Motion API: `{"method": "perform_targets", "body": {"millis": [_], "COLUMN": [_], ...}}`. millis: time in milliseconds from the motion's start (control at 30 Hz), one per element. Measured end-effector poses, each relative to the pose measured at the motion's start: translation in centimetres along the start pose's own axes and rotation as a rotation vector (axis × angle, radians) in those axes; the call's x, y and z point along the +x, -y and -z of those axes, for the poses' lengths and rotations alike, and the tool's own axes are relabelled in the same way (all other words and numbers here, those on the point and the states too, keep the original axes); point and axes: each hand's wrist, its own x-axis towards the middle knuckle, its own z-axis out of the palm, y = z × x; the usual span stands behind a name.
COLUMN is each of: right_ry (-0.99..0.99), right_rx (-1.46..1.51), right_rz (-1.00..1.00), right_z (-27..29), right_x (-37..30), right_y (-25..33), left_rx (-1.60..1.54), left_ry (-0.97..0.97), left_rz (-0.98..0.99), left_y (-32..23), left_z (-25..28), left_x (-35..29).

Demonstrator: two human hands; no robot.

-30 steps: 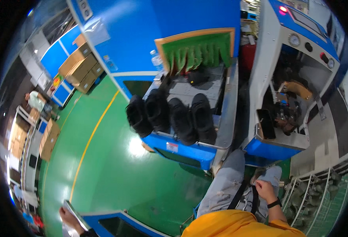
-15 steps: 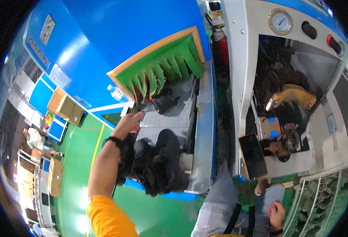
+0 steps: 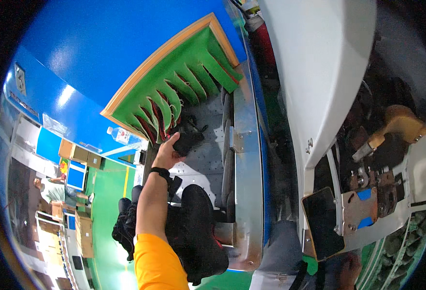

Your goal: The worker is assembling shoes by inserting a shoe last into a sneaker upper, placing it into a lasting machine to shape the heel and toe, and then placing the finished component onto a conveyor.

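Observation:
My left hand (image 3: 169,152) reaches over the perforated metal bed of a machine, its thumb and fingers closed on the near end of a black shoe (image 3: 191,137). That shoe lies just before a green strip curtain (image 3: 174,82) in a wood-framed opening. Below my forearm, several black shoes sit bunched at the near end of the bed, one (image 3: 197,208) with its dark sole showing. At the lower right, my right hand (image 3: 351,270) is dim and blurred near my leg; its fingers cannot be made out.
A black phone (image 3: 323,222) leans at the front of the white machine on the right, beside a metal clamp fixture (image 3: 360,208) and a tan curved part (image 3: 399,125). A steel side rail (image 3: 247,203) bounds the bed. Far left, a person (image 3: 53,191) stands near cardboard boxes (image 3: 84,232).
My left hand has moved forward from the bed's left edge and closed on the black shoe by the curtain. The view has shifted; my right hand now looks dimmer near my leg.

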Motion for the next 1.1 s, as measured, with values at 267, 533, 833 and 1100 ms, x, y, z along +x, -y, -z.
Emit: {"method": "perform_targets", "body": {"millis": [267, 533, 833, 1100], "right_ry": [-0.248, -0.296, 0.117, 1.321], "right_rx": [-0.052, 0.399, 0.776, 0.471], "right_rz": [0.304, 0.478, 1.196, 0.723], "right_z": [-1.3, -3.4, 6.1, -1.1], "right_x": [-1.3, -3.1, -11.1, -15.9], "right_y": [0.0, 3.7, 16.3, 10.6], "left_rx": [0.445, 0.595, 1.177, 1.250], "left_ry": [-0.090, -0.097, 0.576, 1.110], "left_rz": [-0.380, -0.567, -0.959, -0.434], "left_y": [-5.6, -11.8, -6.0, 6.3], "left_z": [2.4, 0.9, -3.9, -11.2], "left_x": [-7.4, -32.6, -56.0, -55.8]}}
